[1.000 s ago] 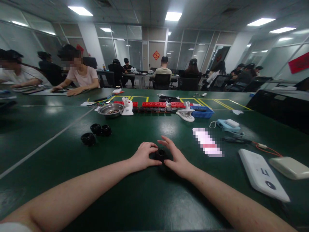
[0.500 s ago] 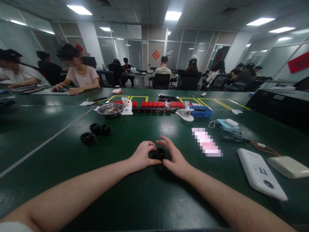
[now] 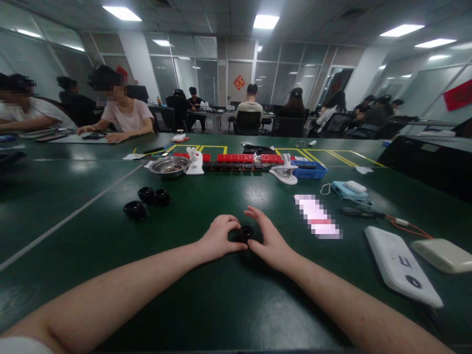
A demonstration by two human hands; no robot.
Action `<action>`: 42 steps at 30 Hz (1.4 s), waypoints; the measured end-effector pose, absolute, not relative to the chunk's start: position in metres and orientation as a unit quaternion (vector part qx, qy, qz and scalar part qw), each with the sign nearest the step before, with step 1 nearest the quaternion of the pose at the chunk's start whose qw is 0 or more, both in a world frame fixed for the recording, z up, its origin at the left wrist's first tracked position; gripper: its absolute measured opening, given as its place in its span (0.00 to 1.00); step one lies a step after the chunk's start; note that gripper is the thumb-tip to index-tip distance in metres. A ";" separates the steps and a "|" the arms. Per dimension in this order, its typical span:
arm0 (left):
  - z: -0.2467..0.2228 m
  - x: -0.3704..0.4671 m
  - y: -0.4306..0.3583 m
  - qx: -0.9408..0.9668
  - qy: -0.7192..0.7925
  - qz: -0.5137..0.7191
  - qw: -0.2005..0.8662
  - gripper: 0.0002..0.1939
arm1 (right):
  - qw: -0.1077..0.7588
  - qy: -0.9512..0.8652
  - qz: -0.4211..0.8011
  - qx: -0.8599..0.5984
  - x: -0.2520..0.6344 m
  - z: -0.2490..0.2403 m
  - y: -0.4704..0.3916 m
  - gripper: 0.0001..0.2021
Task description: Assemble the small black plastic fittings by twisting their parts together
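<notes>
A small black, glossy, round piece with a hollow top [image 3: 246, 233] stands on the green table [image 3: 206, 305] between my hands. My left hand [image 3: 220, 236] is closed around its left side, thumb low and fingers at the upper edge. At its right, my right hand [image 3: 271, 241] has its thumb against the piece's lower edge, while the other fingers are spread and raised away from it. Three similar black round pieces, one of them nearest me [image 3: 134, 210], sit together to the left. What the small piece is exactly cannot be made out.
Beyond lie a metal bowl [image 3: 169, 168] with small bits, white clamp-like stands [image 3: 283, 173], red trays [image 3: 236, 158] and a blue bin [image 3: 311, 170]. On the right are a blurred pink item [image 3: 317, 216], a white device [image 3: 401, 265] and cables. Co-workers sit farther back.
The fingers of my right hand have drawn slightly to the right, away from the black piece. More of its round hollow top shows. My left hand keeps its hold.
</notes>
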State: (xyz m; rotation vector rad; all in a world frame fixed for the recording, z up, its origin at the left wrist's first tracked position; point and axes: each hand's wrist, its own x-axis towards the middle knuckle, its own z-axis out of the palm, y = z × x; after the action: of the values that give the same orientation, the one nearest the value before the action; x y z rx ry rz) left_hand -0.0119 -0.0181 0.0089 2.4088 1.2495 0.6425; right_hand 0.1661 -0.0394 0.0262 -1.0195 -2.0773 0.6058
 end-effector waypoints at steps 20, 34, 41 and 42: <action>0.008 -0.013 -0.018 0.860 0.432 0.219 0.158 0.18 | 0.392 -0.782 0.224 -0.431 0.164 0.023 -0.036 0.25; 0.007 -0.012 -0.019 0.864 0.429 0.218 0.147 0.18 | 0.386 -0.792 0.217 -0.420 0.163 0.020 -0.034 0.26; 0.006 -0.013 -0.019 0.866 0.426 0.218 0.142 0.19 | 0.376 -0.817 0.231 -0.371 0.169 0.023 -0.036 0.32; 0.006 -0.013 -0.019 0.866 0.426 0.220 0.142 0.19 | 0.384 -0.809 0.214 -0.391 0.168 0.022 -0.036 0.31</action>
State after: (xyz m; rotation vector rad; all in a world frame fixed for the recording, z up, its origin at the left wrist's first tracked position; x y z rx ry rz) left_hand -0.0130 -0.0189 0.0061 2.4993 1.2297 0.6335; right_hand 0.1676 -0.0359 0.0219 -0.9964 -2.0610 0.5462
